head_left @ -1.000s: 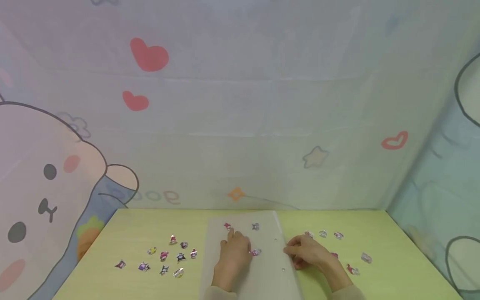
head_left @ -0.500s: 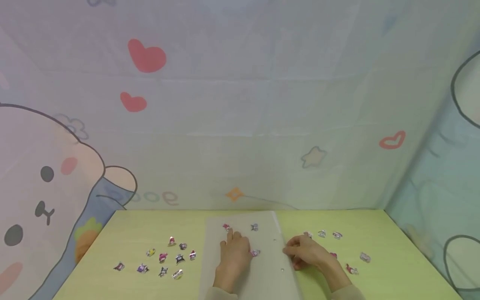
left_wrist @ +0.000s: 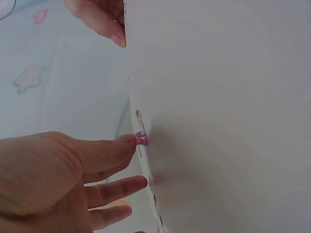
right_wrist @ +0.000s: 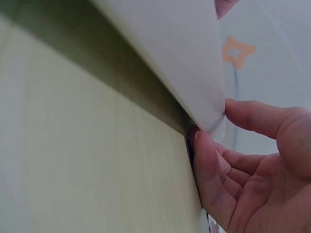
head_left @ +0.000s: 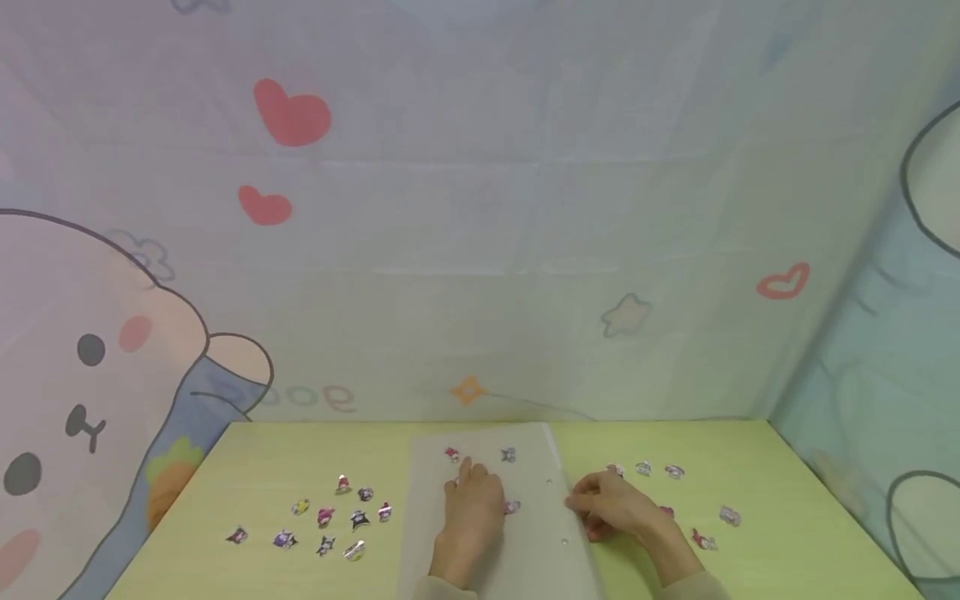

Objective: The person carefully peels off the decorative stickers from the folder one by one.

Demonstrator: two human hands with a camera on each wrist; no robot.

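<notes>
A white sheet point(head_left: 532, 550) with two small round marks along its right side lies in the middle of the yellow table. Over its left half, my left hand point(head_left: 476, 510) pinches a small pink sticker point(left_wrist: 141, 139) between thumb and index finger, right at the sheet's surface; the other fingers are spread. A red-and-white sticker point(head_left: 452, 454), a grey one point(head_left: 508, 455) and a pink-purple one point(head_left: 512, 507) are on the sheet around this hand. My right hand point(head_left: 615, 507) grips the sheet's right edge, thumb and fingers on either side, and the right wrist view shows a shadowed gap beneath it.
Several loose character stickers point(head_left: 359, 518) are scattered on the table point(head_left: 187, 567) left of the sheet. More stickers point(head_left: 730, 516) lie to the right, some partly behind my right hand. A printed cloth backdrop point(head_left: 480, 250) rises behind the table's far edge.
My left hand has shifted slightly right and back from the red-and-white sticker. My right hand keeps its hold on the sheet's edge. The head view has drifted a little.
</notes>
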